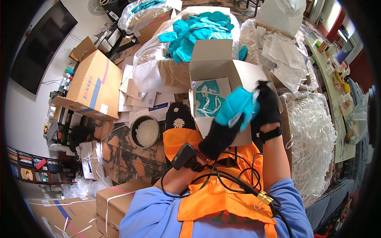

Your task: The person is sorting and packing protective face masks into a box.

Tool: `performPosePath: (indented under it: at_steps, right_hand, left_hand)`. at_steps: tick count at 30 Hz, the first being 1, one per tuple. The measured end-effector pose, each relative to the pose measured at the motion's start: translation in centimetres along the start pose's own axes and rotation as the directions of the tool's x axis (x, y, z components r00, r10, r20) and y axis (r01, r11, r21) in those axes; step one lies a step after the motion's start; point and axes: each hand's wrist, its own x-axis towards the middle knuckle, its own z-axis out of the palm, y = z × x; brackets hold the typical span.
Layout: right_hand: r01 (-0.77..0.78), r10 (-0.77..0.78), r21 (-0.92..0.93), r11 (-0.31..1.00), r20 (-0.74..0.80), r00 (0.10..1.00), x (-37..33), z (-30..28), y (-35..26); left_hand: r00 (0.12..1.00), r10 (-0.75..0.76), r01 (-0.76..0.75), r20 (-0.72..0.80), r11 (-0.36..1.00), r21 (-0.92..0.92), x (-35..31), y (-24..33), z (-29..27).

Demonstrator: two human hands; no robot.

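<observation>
Teal masks [237, 106] are gripped by the closed left grip [219, 138] above the near right part of the open carton [211, 52], the left forearm [176, 181] being slanted toward it. The blurred right grip [267, 105] is raised at the carton's right; its finger closure cannot be told. Strapped masks [214, 88] are laid inside the carton; a teal heap [194, 33] is piled beyond it.
</observation>
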Motion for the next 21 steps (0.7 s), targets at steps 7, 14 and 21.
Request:
performPosePath:
  at_steps: [7,14,21]
  right_hand:
    - [0.237,-0.272,-0.336,0.912,-0.060,0.960,2.8,-4.8,-8.7]
    - [-0.478,0.436,-0.151,0.865,0.697,0.569,-2.4,-0.1,-11.9]
    - [-0.609,0.498,-0.035,0.793,0.613,0.613,-1.5,3.4,-16.2]
  left_hand:
    - [0.991,0.009,-0.022,0.136,0.996,0.089,1.5,-1.4,-2.7]
    - [0.904,-0.350,0.411,0.246,0.869,-0.273,23.8,0.6,-8.9]
    - [0.865,-0.390,0.501,0.317,0.618,-0.606,31.7,-10.2,-8.9]
